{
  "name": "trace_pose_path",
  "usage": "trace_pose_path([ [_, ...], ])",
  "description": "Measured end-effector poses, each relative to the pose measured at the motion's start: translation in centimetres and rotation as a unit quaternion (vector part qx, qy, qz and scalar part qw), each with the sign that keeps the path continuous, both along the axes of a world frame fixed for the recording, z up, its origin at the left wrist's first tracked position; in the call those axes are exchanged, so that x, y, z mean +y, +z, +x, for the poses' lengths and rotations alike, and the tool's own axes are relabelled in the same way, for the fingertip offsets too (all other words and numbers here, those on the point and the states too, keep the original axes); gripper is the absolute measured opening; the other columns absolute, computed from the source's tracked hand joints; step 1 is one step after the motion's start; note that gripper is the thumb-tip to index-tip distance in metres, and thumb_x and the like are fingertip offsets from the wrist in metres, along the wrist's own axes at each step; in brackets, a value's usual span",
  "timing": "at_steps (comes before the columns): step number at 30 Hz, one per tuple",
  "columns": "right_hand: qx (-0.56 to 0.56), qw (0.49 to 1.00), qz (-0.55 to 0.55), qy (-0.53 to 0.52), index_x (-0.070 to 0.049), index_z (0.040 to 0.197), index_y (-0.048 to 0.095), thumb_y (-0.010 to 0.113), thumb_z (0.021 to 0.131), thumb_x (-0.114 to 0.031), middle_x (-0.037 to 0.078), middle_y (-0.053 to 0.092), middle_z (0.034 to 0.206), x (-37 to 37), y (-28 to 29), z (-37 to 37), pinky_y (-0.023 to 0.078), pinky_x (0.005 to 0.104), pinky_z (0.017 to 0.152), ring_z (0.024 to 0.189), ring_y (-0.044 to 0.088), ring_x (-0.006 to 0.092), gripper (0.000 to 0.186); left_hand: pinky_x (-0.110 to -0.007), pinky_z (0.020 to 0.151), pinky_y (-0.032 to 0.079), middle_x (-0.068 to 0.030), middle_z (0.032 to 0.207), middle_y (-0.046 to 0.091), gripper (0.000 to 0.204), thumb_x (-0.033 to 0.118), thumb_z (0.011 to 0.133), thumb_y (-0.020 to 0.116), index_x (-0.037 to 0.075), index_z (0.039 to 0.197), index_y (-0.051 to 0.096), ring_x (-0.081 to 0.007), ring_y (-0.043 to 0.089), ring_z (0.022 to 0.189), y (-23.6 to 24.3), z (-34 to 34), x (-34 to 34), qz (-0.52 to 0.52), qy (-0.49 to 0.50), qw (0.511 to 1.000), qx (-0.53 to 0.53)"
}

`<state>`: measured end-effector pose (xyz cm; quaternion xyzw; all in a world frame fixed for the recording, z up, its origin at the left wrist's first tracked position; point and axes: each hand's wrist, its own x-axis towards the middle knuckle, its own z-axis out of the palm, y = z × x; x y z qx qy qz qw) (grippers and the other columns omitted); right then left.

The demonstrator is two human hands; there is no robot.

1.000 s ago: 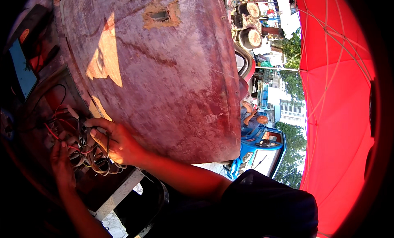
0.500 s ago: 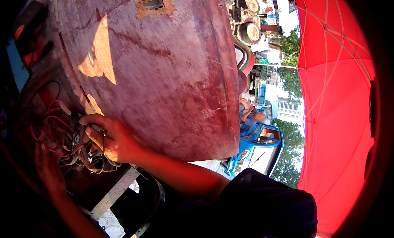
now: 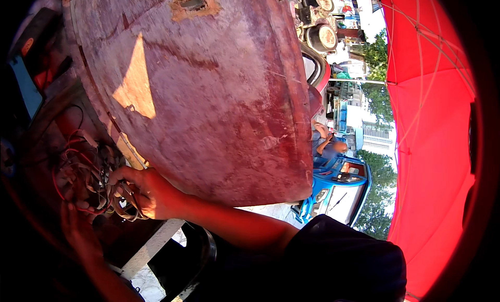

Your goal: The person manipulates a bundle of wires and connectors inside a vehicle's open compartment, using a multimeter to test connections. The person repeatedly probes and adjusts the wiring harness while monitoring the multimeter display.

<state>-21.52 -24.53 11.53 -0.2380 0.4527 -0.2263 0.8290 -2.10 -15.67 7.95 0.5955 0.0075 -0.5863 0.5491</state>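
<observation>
A tangle of wires (image 3: 94, 171), brown, grey and red, hangs at the left beside a large worn maroon panel (image 3: 219, 109). My right hand (image 3: 151, 193) reaches in from the right. Its fingers are curled round a few loops of the wires, with the thumb bent in close to them. Below the tangle is my left hand (image 3: 78, 226), in deep shadow, its fingertips against a red wire (image 3: 94, 212). Whether those fingers pinch the wire is too dark to make out.
A pale metal bar (image 3: 151, 247) and a curved dark frame (image 3: 205, 255) lie below my hands. The panel has a rough-edged slot (image 3: 195, 4). Beyond it, seen sideways, are a blue vehicle (image 3: 333, 190), a seated person (image 3: 328, 143) and a red canopy (image 3: 437, 145).
My right hand has moved down a little, and its fingers have curled further into the wires. My left hand has shifted slightly right. The whole view has drifted a little.
</observation>
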Motion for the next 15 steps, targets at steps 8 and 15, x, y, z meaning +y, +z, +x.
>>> trace_pose_path([
  [8,0.039,0.991,-0.108,0.072,-0.004,0.106,0.053,0.044,0.092,0.011,0.006,0.056,0.086,0.9,-1.2,0.3,0.048,0.0238,0.069,0.077,0.053,0.0110,0.022,-0.031,0.074,0.051,-0.0060,0.091,0.064,0.030,0.021,0.094,0.055,0.003,0.118,0.053,-0.0159,0.063,0.081,-1.0,0.2,1.5,0.004,-0.018,1.000,0.004],
  [15,0.066,0.990,-0.081,0.097,-0.006,0.107,0.052,0.042,0.091,0.012,0.004,0.052,0.083,0.8,-1.2,1.1,0.049,0.0252,0.063,0.077,0.052,0.0123,0.025,-0.031,0.075,0.050,-0.0071,0.094,0.065,0.026,0.020,0.093,0.060,0.006,0.115,0.055,-0.0155,0.063,0.082,-1.9,-0.7,2.2,0.005,0.023,1.000,0.018],
])
